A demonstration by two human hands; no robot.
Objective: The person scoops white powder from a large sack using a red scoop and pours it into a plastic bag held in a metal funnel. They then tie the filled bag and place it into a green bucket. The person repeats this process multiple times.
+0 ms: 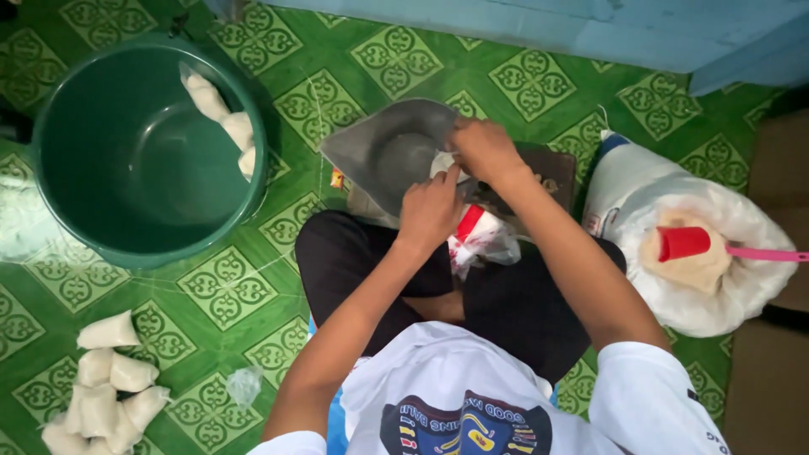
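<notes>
Right hand [484,149] closed on grey metal pan [389,152], left hand [430,211] gripping plastic bag [482,240].

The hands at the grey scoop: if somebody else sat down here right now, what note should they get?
Left hand: closed on a small clear plastic bag with red print, held in the lap.
Right hand: gripping the rim of the grey metal scoop pan, tipped toward the bag.
Done: filled white packets lie piled on the floor at left; a few more hang inside the green bucket.
Left: the open sack at right holds pale grain and a red scoop.
</notes>
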